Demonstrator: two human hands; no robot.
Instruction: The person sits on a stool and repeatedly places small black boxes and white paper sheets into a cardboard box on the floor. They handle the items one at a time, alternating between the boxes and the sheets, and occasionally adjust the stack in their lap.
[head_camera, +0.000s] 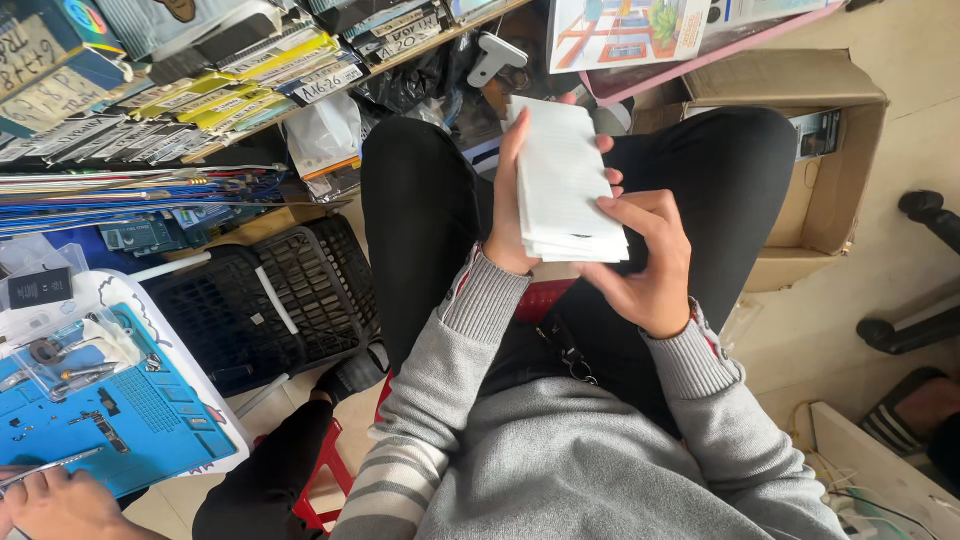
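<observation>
**A stack of white sheets held in both hands above the lap**

The person sits, and the stack of white sheets (562, 185) is in front of the chest, above the black trousers (420, 220). Its long axis runs away from the body, a little tilted to the left at the far end. The left hand (512, 200) is closed on the left long edge, thumb on the near side and fingers behind the stack. The right hand (650, 265) is closed on the near right corner, with its thumb on the top sheet. Both hands touch the stack; the left one supports more of its length.

To the right on the floor there is an open cardboard box (820, 150); inside I can see only a small dark package. To the left lies a black mesh basket (270, 300); I cannot tell what is in it. On the blue work mat (150, 430) a clear tray (70, 360) holds small metal tools. At the bottom left corner, another person's hand (55, 505) holds tweezers (50, 467).
</observation>
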